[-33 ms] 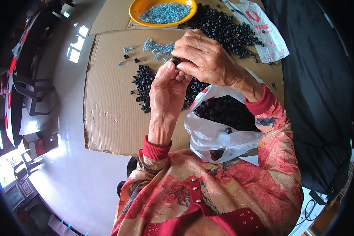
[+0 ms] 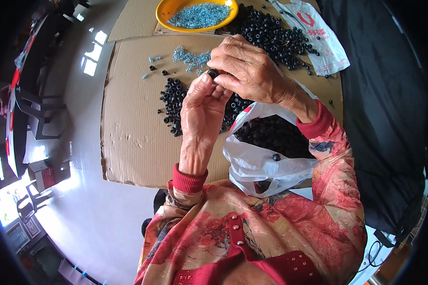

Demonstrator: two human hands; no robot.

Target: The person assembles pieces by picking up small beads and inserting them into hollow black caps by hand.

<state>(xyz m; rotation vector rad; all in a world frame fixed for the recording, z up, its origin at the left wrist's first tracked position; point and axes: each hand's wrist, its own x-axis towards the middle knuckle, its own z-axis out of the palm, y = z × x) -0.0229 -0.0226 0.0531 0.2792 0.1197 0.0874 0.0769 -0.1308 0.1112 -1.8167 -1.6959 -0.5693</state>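
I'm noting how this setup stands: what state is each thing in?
Black part: held at the fingertips
Left grip: closed on black part
Right grip: curled, contact partly hidden
Yellow bowl: upright, holding blue pieces
Near white bag: open, black pieces inside
Far white bag: flattened
Cardboard: lying flat

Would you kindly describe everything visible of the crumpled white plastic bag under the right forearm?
The translucent white plastic bag with red markings lies crumpled, mouth gaping, across the near edge of the brown cardboard sheet. Small, round black pieces lie inside; one shows against its folds. Its far rim passes behind the right wrist; touching is unclear.
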